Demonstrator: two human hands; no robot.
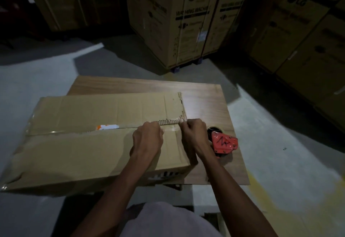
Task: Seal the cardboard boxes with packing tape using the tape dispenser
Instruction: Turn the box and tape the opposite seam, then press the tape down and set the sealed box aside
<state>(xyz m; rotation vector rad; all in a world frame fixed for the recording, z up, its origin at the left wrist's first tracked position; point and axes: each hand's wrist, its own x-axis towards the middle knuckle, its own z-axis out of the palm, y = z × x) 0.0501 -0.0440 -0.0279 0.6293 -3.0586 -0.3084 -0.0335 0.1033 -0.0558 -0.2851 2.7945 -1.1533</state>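
Two hands (147, 137) (194, 134) pinch tape on a cardboard box (89, 143) atop a wooden table (205, 104), stacked cartons (186, 22) behind.

I see both forearms reaching up from six o'clock toward centre frame, converging. My left hand (148, 137) lies knuckles-up, fingers curled under at its twelve o'clock edge. My right hand (193, 131) sits just beside it at three o'clock, fingertips pinched together at its eleven o'clock corner.
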